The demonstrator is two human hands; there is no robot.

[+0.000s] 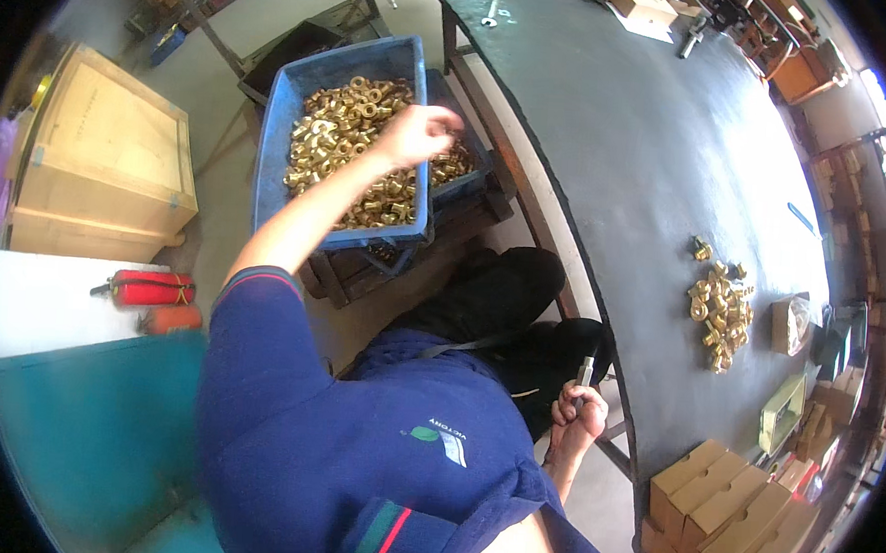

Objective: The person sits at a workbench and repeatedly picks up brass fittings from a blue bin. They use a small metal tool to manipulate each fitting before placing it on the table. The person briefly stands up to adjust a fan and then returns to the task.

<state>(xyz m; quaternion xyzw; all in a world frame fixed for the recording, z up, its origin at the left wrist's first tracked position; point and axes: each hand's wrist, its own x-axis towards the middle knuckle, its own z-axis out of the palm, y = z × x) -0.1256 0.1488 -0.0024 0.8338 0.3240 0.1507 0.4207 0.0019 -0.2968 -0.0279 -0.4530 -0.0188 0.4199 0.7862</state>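
My left hand (pixel 422 135) hangs over the right rim of a blue plastic bin (pixel 272 157), between it and a second, lower bin (pixel 468 181). Its fingers look bent, but motion blurs them, and I cannot see whether anything is in them. Many brass threaded fittings (pixel 345 131) fill the blue bin, and more brass pieces lie in the lower one. Close to my lap, beside the table edge, my right hand (pixel 578 412) is closed around a silver metal rod-shaped tool (pixel 585 370), which points upward. The hand hides its lower end.
A dark-topped table (pixel 609 165) runs along my right, bearing a pile of brass fittings (pixel 722 311), a wrench (pixel 493 7) and cardboard boxes (pixel 732 502). On the left are a wooden crate (pixel 110 139), a red fire extinguisher (pixel 152 288) and a teal cabinet (pixel 95 419).
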